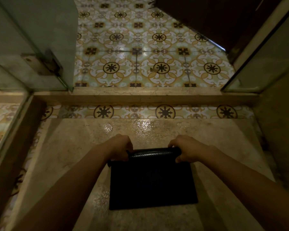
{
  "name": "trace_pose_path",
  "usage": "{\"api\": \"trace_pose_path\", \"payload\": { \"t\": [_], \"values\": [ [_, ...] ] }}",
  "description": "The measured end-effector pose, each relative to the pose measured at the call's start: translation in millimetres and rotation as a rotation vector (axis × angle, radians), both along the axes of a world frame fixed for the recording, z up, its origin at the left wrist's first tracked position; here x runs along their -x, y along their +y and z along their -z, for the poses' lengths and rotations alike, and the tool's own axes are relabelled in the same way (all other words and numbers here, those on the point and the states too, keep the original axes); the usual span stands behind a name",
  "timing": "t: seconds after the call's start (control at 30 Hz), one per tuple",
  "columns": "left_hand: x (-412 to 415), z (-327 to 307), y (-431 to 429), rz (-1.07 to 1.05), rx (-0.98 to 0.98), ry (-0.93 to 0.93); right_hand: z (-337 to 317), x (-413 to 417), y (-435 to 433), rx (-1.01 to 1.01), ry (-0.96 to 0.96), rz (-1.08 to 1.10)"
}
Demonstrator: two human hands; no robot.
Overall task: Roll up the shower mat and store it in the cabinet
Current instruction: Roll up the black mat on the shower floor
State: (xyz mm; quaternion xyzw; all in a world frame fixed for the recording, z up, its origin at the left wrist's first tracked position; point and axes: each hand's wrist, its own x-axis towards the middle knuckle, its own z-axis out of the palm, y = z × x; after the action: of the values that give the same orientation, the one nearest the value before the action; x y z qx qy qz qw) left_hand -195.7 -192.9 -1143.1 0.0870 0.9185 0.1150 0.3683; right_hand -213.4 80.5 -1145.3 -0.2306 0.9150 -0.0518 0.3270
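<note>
- Two floor zones: patterned tile floor (140, 47) fills 12 o'clock, stone shower floor (65, 155) fills the lower half, wet sheen near centre.
- Stone curb (140, 95) runs straight across between the two zones, with a strip of patterned tile just inside it.
- Glass panel with metal hinge (40, 64) at 10 o'clock; second glass panel (265, 60) at 2 o'clock; dark wooden door (215, 17) at 1 o'clock.
- Shower mat (153, 184), black, lies on the shower floor at 6 o'clock; near part flat, far edge rolled into a short tube.
- Left hand (119, 146) at the tube's 9 o'clock end, fingers curled down around the roll, clamping it.
- Right hand (187, 150) at the tube's 3 o'clock end, fingers curled over the top, thumb pressed against the near side of the roll.
- Both forearms bare, reaching in from 7 and 5 o'clock.
- Small pale scrap (153, 70) on the tiles past the curb; cannot tell what it is.
</note>
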Motion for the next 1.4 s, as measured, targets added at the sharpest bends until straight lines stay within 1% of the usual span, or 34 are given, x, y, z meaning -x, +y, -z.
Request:
{"api": "trace_pose_path", "payload": {
  "t": [0.07,0.2,0.3,0.4,0.57,0.67,0.8,0.97,1.03,1.13,1.27,1.4],
  "values": [
    [0,0,0,-0.021,-0.024,0.005,-2,0,0,-0.009,-0.015,-0.018],
    [-8,4,0,-0.081,-0.043,0.067,-10,7,4,0.029,-0.124,0.017],
    [-13,5,0,-0.063,-0.028,0.111,-11,8,3,0.036,-0.150,0.044],
    [-17,3,2,-0.004,0.009,0.126,-11,6,1,0.034,-0.138,0.055],
    [-17,4,-1,0.046,-0.024,0.064,-7,-2,1,0.010,-0.072,0.035],
    [-14,4,-3,0.064,-0.026,0.074,-5,-8,3,0.022,-0.034,0.023],
    [-16,5,-1,0.081,-0.011,0.098,-8,-7,8,0.041,-0.063,0.002],
    [-19,3,2,0.192,0.086,0.103,-7,-9,6,0.034,-0.067,-0.005],
    [-19,1,2,0.220,0.078,0.052,-5,-13,4,0.010,-0.047,-0.047],
    [-17,-5,0,0.195,0.022,-0.012,-7,-14,5,0.002,-0.062,-0.060],
    [-24,-7,3,0.216,0.048,0.063,-13,-9,3,-0.026,-0.143,-0.059],
    [-26,-9,11,0.278,0.101,0.041,-10,-18,1,-0.044,-0.064,-0.115]
  ]
}}
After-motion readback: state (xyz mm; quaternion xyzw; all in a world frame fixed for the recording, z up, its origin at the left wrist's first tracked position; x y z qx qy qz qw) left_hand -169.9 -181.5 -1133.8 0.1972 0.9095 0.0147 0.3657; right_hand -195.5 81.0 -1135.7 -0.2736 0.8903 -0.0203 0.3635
